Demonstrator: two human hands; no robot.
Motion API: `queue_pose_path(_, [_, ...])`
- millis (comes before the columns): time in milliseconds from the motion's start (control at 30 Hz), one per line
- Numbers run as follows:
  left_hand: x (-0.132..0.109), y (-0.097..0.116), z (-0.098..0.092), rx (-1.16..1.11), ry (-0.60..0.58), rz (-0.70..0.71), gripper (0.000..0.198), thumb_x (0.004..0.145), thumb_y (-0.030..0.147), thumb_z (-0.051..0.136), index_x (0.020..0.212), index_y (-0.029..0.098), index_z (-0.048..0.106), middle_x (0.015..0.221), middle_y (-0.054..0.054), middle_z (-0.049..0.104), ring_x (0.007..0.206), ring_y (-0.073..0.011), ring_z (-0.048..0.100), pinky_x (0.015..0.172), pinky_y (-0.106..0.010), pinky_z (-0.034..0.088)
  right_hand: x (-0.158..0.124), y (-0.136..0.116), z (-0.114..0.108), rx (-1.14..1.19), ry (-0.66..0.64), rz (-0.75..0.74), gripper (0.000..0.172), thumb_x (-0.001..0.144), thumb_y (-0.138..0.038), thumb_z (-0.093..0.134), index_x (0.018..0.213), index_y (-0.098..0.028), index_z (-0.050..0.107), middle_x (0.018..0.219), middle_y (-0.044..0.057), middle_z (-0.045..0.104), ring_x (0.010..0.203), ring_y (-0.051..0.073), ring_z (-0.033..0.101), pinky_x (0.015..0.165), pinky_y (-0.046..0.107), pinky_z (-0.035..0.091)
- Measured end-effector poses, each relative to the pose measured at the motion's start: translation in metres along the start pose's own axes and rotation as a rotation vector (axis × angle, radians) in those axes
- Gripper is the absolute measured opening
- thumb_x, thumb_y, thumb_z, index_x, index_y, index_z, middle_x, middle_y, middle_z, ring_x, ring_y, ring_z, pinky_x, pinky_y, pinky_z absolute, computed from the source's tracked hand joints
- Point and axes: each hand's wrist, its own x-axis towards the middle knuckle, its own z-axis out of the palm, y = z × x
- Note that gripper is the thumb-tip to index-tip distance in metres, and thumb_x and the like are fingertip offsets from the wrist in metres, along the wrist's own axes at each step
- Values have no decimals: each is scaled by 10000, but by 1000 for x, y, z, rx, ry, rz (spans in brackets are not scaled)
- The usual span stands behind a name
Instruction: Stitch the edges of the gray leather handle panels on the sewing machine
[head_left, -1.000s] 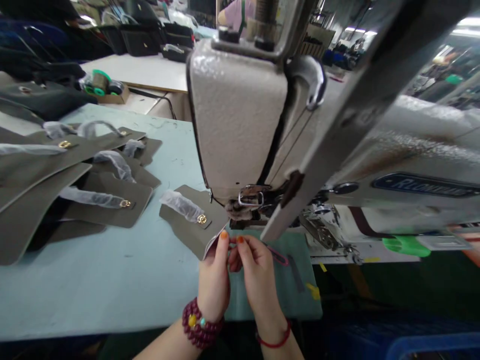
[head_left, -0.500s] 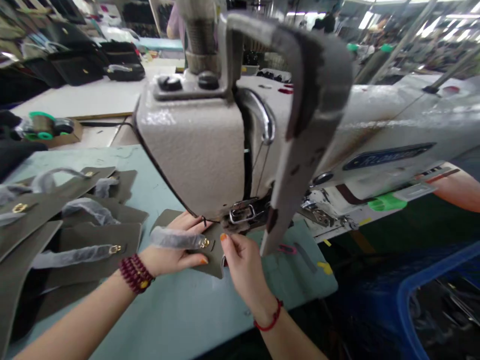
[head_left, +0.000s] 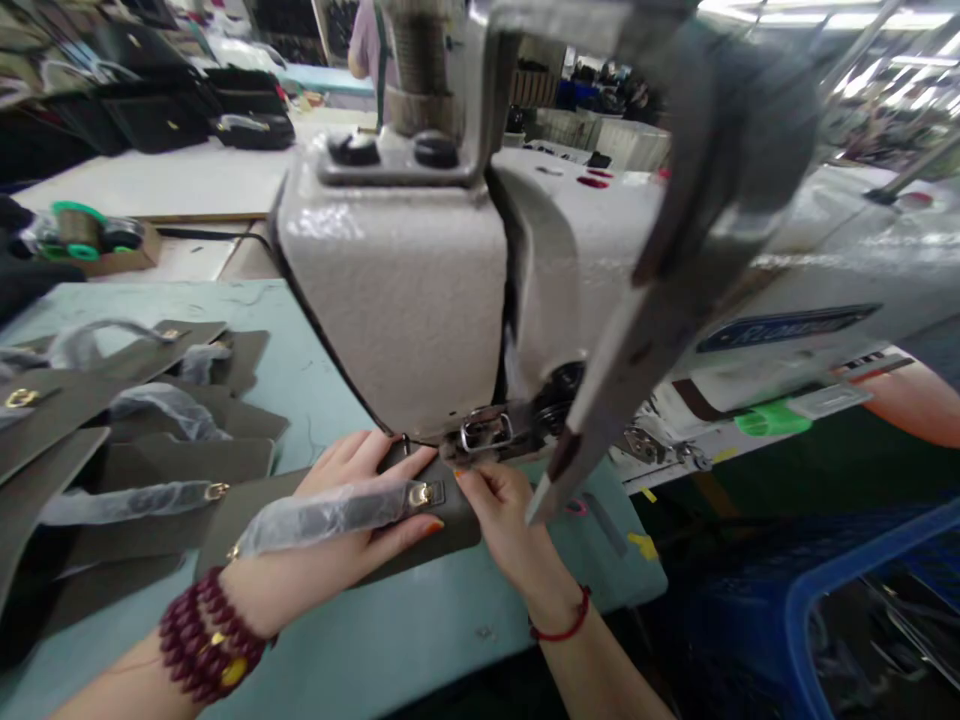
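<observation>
My left hand (head_left: 341, 545) lies on a grey-brown bag panel (head_left: 461, 520), its fingers spread and pressing it down beside the sewing head. A handle wrapped in clear plastic (head_left: 322, 517) arches over the back of this hand, with a gold-coloured fitting (head_left: 424, 494) at its right end. With thumb and fingers pinched, my right hand (head_left: 506, 515) holds the panel's right edge, just below the presser foot area (head_left: 486, 432). The sewing machine (head_left: 397, 300) stands directly above the panel and hides its far edge and the needle.
Several similar panels with wrapped handles (head_left: 150, 500) lie overlapping at the left of the pale green table (head_left: 360, 650). A metal guard arm (head_left: 622, 350) slants down near my right hand. At lower right stands a blue basket (head_left: 806, 600). Black bags (head_left: 157, 115) sit behind.
The panel now shows more of its length under my left hand, its right edge farther right. My left wrist is lower and nearer. The machine's shiny lever no longer shows in its slot.
</observation>
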Motion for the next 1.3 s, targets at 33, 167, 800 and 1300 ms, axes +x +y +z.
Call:
queue_pose_path(33, [1, -1, 0, -16, -7, -9, 514, 898, 536, 497, 1318, 241, 527, 1101, -115, 584, 1006, -302, 556, 867, -447, 492, 0, 2, -2, 36, -6, 17, 436, 890, -444, 499, 553, -174, 432, 561, -16, 378, 542, 105, 355, 507, 228, 262])
queue_pose_path(167, [2, -6, 3, -82, -86, -37, 511, 888, 541, 516, 1305, 246, 537, 1193, -112, 586, 1094, -313, 533, 916, -458, 475, -9, 11, -11, 317, -44, 186, 490, 895, -602, 478, 719, -164, 609, 632, 19, 566, 526, 140, 520, 522, 245, 421])
queue_pose_path(800, [-8, -9, 15, -163, -168, -169, 449, 887, 501, 550, 1266, 260, 556, 955, -64, 534, 863, -237, 552, 761, -379, 489, -24, 3, -1, 36, 137, -122, 254, 953, -312, 492, 742, -181, 547, 712, 1, 542, 720, 145, 528, 677, 222, 414])
queue_pose_path(1300, [-6, -12, 18, -255, -92, -100, 207, 882, 411, 557, 831, 221, 621, 929, -45, 566, 892, -230, 554, 790, -343, 479, -29, 4, -14, 155, 74, -92, 246, 928, -397, 567, 843, -180, 648, 798, 32, 614, 745, 156, 565, 671, 236, 432])
